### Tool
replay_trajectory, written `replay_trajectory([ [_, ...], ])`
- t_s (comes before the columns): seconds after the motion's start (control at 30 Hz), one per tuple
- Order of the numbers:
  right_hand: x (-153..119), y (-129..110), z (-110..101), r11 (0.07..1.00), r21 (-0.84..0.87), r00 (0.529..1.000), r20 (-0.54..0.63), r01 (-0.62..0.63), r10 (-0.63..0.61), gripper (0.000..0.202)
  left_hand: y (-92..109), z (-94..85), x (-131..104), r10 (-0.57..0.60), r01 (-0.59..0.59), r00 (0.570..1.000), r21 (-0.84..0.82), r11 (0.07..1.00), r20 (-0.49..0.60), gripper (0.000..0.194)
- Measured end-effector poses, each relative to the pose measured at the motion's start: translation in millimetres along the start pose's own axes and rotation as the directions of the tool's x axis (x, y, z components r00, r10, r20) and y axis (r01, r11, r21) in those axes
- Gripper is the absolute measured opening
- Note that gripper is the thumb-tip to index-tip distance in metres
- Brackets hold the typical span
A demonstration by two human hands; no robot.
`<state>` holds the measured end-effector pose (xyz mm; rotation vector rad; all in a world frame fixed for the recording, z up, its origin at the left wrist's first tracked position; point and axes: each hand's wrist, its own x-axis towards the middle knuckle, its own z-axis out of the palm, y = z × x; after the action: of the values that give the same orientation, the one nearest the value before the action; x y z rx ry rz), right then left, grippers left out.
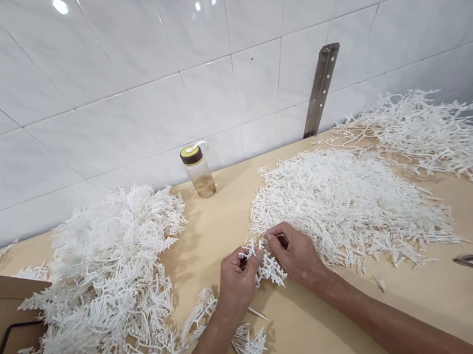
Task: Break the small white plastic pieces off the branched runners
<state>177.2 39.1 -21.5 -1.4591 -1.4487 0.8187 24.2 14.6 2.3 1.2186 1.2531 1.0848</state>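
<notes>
Near the middle of the table, my left hand (239, 278) pinches a white branching piece (270, 270) that hangs between my hands. My right hand (296, 250) is beside it at the near left edge of a large heap of thin white pieces (353, 202). Its thumb and forefinger are pressed together at the side of the branching piece; what lies between those fingertips is too small to make out. Below my left hand, more white pieces (249, 349) lie on the table, partly beside my forearm.
A big white pile (114, 274) covers the table's left side. A bottle with a dark and yellow lid (201, 176) stands near the tiled wall. More white branches (426, 131) lie back right, a small dark tool (465, 261) at right, a brown box (5, 341) at left.
</notes>
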Motion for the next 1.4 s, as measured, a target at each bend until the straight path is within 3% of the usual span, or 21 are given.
replay_trajectory([
  [0.17,-5.1,1.3,-3.3,0.972,0.228,0.997,0.066,-0.061,0.047,0.026,0.6,-1.6,2.9,-0.12,0.11,0.991,-0.165,0.98,-0.051,0.046],
  [0.37,-4.7,-3.4,-6.0,0.94,0.327,0.99,0.122,-0.1,0.063,0.035,-1.4,-4.2,2.3,-0.078,0.073,0.996,-0.14,0.987,-0.036,0.041],
  [0.57,-4.7,-7.4,-10.4,0.957,0.286,0.986,0.167,-0.056,0.008,0.038,-2.2,-4.9,4.0,-0.047,0.043,0.998,-0.119,0.992,-0.033,0.038],
  [1.07,-2.1,-1.7,-13.1,0.986,0.144,0.964,0.238,0.086,-0.119,0.026,-1.4,-5.6,4.7,-0.098,0.095,0.995,-0.104,0.99,-0.024,0.038],
  [1.4,-3.3,-4.7,-15.3,0.98,0.145,0.948,0.268,0.136,-0.171,0.018,-0.2,-1.3,1.6,0.018,-0.021,0.998,-0.048,0.999,-0.061,0.037],
])
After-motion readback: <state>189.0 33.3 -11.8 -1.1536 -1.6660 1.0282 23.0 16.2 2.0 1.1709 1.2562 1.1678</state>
